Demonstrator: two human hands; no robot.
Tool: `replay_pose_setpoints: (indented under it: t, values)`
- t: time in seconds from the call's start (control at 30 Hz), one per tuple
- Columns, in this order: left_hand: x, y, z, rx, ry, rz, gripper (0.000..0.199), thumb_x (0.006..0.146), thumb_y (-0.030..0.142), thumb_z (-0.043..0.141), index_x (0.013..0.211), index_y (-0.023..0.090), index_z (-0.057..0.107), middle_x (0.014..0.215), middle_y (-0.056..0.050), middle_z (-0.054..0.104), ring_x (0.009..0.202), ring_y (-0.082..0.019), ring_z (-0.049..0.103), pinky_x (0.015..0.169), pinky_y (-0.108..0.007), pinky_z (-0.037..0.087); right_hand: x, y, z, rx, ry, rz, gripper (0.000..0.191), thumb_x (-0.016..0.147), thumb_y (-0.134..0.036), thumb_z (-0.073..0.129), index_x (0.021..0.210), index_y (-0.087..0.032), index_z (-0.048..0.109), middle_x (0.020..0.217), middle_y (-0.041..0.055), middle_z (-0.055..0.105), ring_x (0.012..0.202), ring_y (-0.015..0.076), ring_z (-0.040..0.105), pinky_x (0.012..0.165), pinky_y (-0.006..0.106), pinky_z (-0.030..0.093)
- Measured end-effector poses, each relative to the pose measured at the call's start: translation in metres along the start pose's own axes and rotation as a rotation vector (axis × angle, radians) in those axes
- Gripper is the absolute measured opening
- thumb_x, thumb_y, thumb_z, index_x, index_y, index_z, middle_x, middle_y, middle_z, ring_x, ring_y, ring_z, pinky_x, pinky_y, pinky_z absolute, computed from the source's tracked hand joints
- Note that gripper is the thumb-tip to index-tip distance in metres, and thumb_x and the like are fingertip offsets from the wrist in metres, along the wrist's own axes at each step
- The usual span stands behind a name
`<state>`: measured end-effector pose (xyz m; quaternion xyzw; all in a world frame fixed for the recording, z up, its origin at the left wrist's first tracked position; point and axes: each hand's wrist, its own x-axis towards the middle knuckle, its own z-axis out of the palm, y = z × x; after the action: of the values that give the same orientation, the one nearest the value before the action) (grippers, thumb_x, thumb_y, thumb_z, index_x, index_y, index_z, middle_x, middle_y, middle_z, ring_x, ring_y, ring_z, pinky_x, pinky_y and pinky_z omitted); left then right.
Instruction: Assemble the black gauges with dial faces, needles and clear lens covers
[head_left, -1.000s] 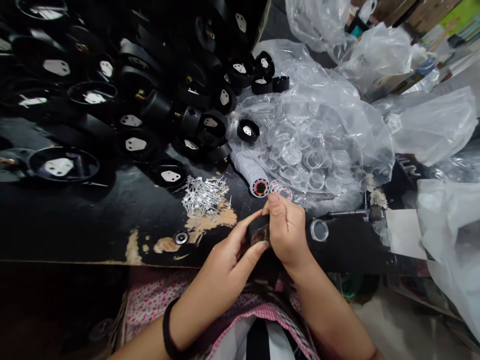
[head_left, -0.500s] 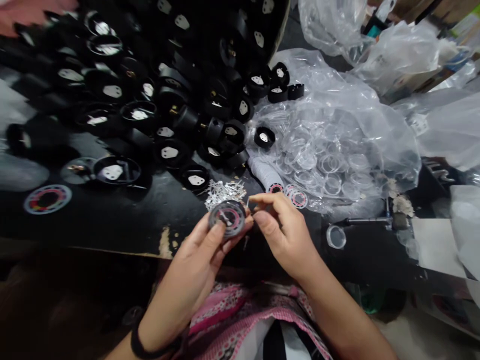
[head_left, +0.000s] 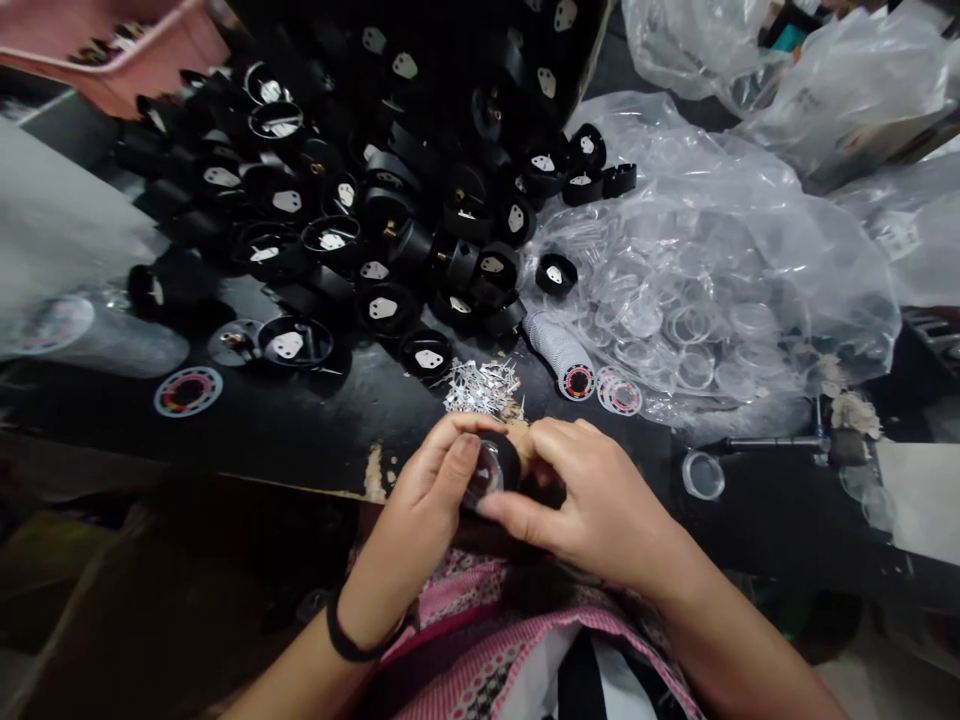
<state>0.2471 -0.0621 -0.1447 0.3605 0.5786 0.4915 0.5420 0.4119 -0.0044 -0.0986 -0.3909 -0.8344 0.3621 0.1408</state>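
black round housing [head_left: 504, 462] with a clear front face is located between both hands, above the front edge of the black table [head_left: 259, 425]. left hand [head_left: 431, 480]: closed on the housing, thumb on the clear face, fingers over the upper rim. right hand [head_left: 589, 495]: narrow grip on the opposite side, thumb at the lower rim, other fingers curled behind. the exact contact of the curled fingers cannot be told. the housing is tilted; its face is partly covered by the thumbs. a dark wristband [head_left: 346, 635] is fitted on the left wrist.

directly beyond the hands: a pile of small white pointers [head_left: 480, 387], lying loose. to its right: a stack of dials [head_left: 559, 350], lying on its side, with a red, black and white printed end. two loose dials [head_left: 622, 395] overlap just beside it.

far left and centre: many open black cases [head_left: 382, 308], heaped, several showing white plates inside. near the left end of the heap: a single dial [head_left: 189, 391], lying flat, and a clear-wrapped roll [head_left: 120, 338]. a pink basket [head_left: 150, 62] stands at the upper left.

right side: clear rings [head_left: 690, 325] in and around a transparent plastic bag [head_left: 795, 240]. nearer the table edge: a separate clear ring [head_left: 703, 475], a slim dark tool [head_left: 776, 443] and a white sheet [head_left: 924, 500].
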Motion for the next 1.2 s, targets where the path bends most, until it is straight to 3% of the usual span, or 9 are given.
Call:
replay_pose_setpoints:
  t: [0.23, 0.4, 0.53, 0.7, 0.77, 0.87, 0.93, 1.03, 1.2]
  values:
    - [-0.002, -0.007, 0.007, -0.101, 0.008, 0.140, 0.042, 0.101, 0.055, 0.039, 0.087, 0.024, 0.064, 0.092, -0.003, 0.060, 0.091, -0.020, 0.058, 0.087, -0.031, 0.047, 0.000, -0.002, 0.008, -0.018, -0.041, -0.040, 0.032, 0.088, -0.042, 0.066, 0.070, -0.021, 0.049, 0.069, -0.0043, 0.058, 0.064, 0.0117, 0.049, 0.062, 0.029, 0.030]
    - [0.000, 0.003, 0.002, 0.140, -0.009, 0.275, 0.034, 0.104, 0.039, 0.039, 0.080, 0.024, 0.058, 0.083, -0.001, 0.056, 0.086, -0.019, 0.055, 0.085, -0.030, 0.043, 0.001, -0.003, 0.015, -0.046, -0.063, -0.101, 0.031, 0.088, -0.041, 0.064, 0.070, -0.021, 0.049, 0.068, -0.0035, 0.058, 0.063, 0.0126, 0.048, 0.061, 0.029, 0.030]
    - [-0.007, 0.008, 0.000, 0.258, -0.033, 0.253, 0.032, 0.104, 0.034, 0.039, 0.077, 0.024, 0.053, 0.076, 0.000, 0.052, 0.075, -0.019, 0.052, 0.074, -0.030, 0.042, -0.001, -0.001, 0.024, -0.037, 0.031, -0.185, 0.026, 0.084, -0.035, 0.062, 0.066, -0.021, 0.049, 0.062, -0.0039, 0.054, 0.060, 0.0124, 0.046, 0.060, 0.030, 0.031]
    - [-0.013, 0.005, 0.005, 0.279, 0.091, 0.349, 0.037, 0.104, 0.032, 0.035, 0.071, 0.025, 0.050, 0.072, 0.000, 0.051, 0.071, -0.019, 0.051, 0.070, -0.031, 0.040, -0.002, -0.003, 0.044, 0.065, 0.162, -0.279, 0.030, 0.081, -0.034, 0.061, 0.060, -0.022, 0.044, 0.057, -0.0042, 0.050, 0.054, 0.0110, 0.043, 0.059, 0.030, 0.032]
    - [-0.018, 0.000, -0.003, 0.283, 0.105, 0.333, 0.037, 0.103, 0.034, 0.037, 0.071, 0.025, 0.052, 0.072, 0.000, 0.052, 0.070, -0.019, 0.052, 0.069, -0.031, 0.041, -0.002, -0.005, 0.047, 0.063, 0.079, -0.248, 0.033, 0.083, -0.038, 0.062, 0.061, -0.021, 0.046, 0.058, -0.0034, 0.054, 0.055, 0.0113, 0.046, 0.060, 0.030, 0.033]
    - [-0.036, -0.010, -0.038, 0.398, 0.120, 0.274, 0.037, 0.100, 0.037, 0.042, 0.068, 0.026, 0.056, 0.069, -0.001, 0.058, 0.070, -0.021, 0.057, 0.068, -0.033, 0.045, -0.002, -0.005, 0.038, 0.029, -0.183, -0.195, 0.035, 0.090, -0.049, 0.062, 0.071, -0.019, 0.057, 0.069, -0.0018, 0.063, 0.066, 0.0132, 0.056, 0.065, 0.029, 0.034]
    - [-0.051, -0.015, -0.069, 0.638, 0.316, 0.208, 0.034, 0.096, 0.035, 0.048, 0.066, 0.027, 0.061, 0.071, -0.002, 0.064, 0.072, -0.024, 0.061, 0.071, -0.036, 0.047, 0.000, -0.002, 0.027, 0.053, -0.259, -0.136, 0.034, 0.094, -0.051, 0.059, 0.083, -0.020, 0.063, 0.078, -0.0012, 0.067, 0.073, 0.0135, 0.059, 0.069, 0.028, 0.035]
    - [-0.056, -0.015, -0.100, 0.966, 0.532, 0.206, 0.015, 0.089, 0.034, 0.057, 0.084, 0.028, 0.070, 0.091, -0.006, 0.074, 0.089, -0.032, 0.067, 0.082, -0.045, 0.049, 0.005, 0.001, 0.018, 0.066, -0.182, -0.045, 0.028, 0.100, -0.043, 0.054, 0.087, -0.019, 0.064, 0.082, -0.0003, 0.069, 0.075, 0.0134, 0.059, 0.071, 0.028, 0.035]
    - [0.011, -0.006, -0.081, 0.958, 0.369, 0.286, 0.033, 0.095, 0.043, 0.049, 0.120, 0.024, 0.061, 0.116, -0.010, 0.072, 0.102, -0.029, 0.065, 0.098, -0.047, 0.047, 0.012, -0.011, 0.029, 0.019, -0.269, -0.128, 0.020, 0.097, -0.035, 0.060, 0.086, -0.019, 0.065, 0.083, 0.0007, 0.070, 0.079, 0.0155, 0.061, 0.074, 0.029, 0.038]
